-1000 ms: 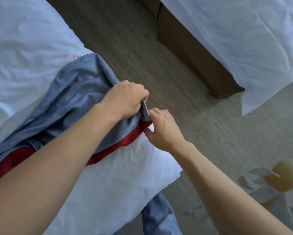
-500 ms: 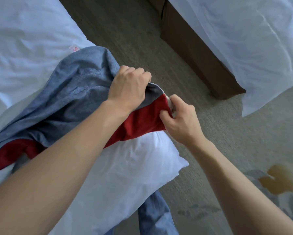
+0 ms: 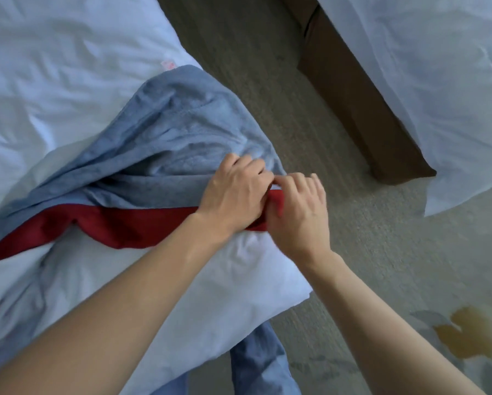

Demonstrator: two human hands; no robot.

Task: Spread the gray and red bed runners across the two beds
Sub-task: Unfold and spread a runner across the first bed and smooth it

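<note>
We judged the bed runner [image 3: 165, 143], bunched at the near bed [image 3: 54, 67]'s corner, soft and limp, so our left hand [image 3: 234, 196] and right hand [image 3: 298, 215] pinched its red-edged end with curled fingers.

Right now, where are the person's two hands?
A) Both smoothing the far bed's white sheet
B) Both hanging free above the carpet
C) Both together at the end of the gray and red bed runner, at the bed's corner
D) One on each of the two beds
C: the left hand and the right hand meet on the bunched end of the gray and red bed runner, at the near bed corner.
</note>
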